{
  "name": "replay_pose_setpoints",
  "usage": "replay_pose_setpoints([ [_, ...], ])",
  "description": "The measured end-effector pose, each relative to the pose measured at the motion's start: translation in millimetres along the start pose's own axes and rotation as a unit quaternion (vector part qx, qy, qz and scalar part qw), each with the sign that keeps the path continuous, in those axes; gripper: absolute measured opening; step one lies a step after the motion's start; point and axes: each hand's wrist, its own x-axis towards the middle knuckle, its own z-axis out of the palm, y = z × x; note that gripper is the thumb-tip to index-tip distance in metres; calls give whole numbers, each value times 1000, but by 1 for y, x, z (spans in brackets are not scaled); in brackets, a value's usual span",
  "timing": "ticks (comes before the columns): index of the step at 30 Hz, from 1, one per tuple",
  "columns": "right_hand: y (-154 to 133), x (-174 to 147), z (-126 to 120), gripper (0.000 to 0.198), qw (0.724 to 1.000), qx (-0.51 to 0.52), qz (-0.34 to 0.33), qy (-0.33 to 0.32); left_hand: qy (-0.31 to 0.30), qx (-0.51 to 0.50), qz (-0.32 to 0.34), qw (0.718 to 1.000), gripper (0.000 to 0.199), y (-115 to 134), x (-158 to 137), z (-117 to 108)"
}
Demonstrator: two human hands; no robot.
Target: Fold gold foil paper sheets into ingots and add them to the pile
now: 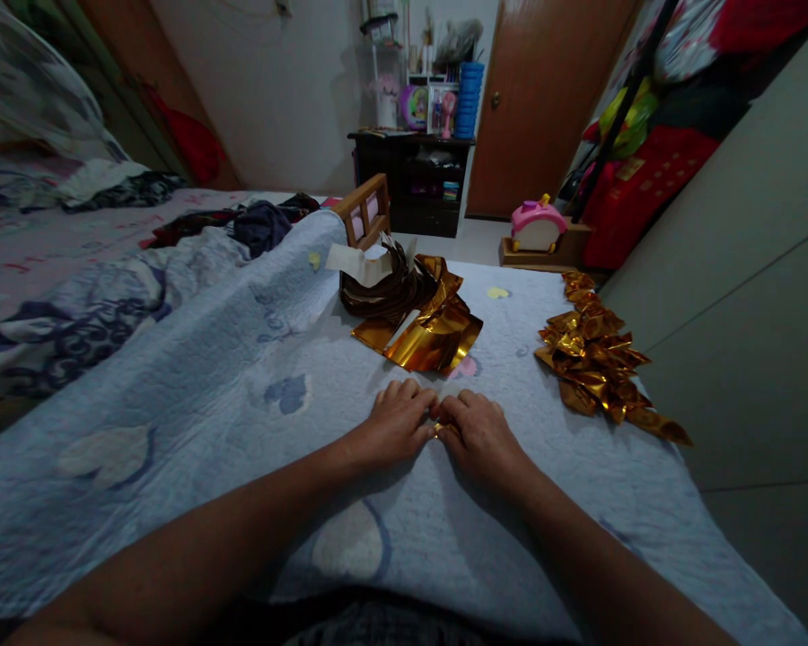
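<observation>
My left hand point(396, 420) and right hand point(479, 432) meet knuckles-up on the bed point(195, 404), fingers curled tight on a small gold foil piece point(437, 430), pressing it flat against the quilt.

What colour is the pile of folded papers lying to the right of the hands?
Shiny gold. The pile of folded papers shows best in the head view.

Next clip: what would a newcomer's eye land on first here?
Probably the shiny gold foil sheets stacked mid-bed, and the heap of folded gold pieces near the bed's right edge. Below them the left hand and right hand meet on the pale blue quilt, pinching a small gold scrap between their fingertips.
</observation>
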Motion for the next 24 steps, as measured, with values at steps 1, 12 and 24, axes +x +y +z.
replay_pose_setpoints([
  [1, 1, 0, 0, 9, 1000, 4, -2, -2, 0, 0, 1, 1000, 10, 0, 0, 0],
  [12, 10, 5, -3, 18, 998, 42, 0, -51, -12, 14, 4, 1000, 20, -3, 0, 0],
  [24, 16, 1, -15, 28, 990, 121, -37, -60, -2, -23, 14, 1000, 13, -2, 0, -4],
])
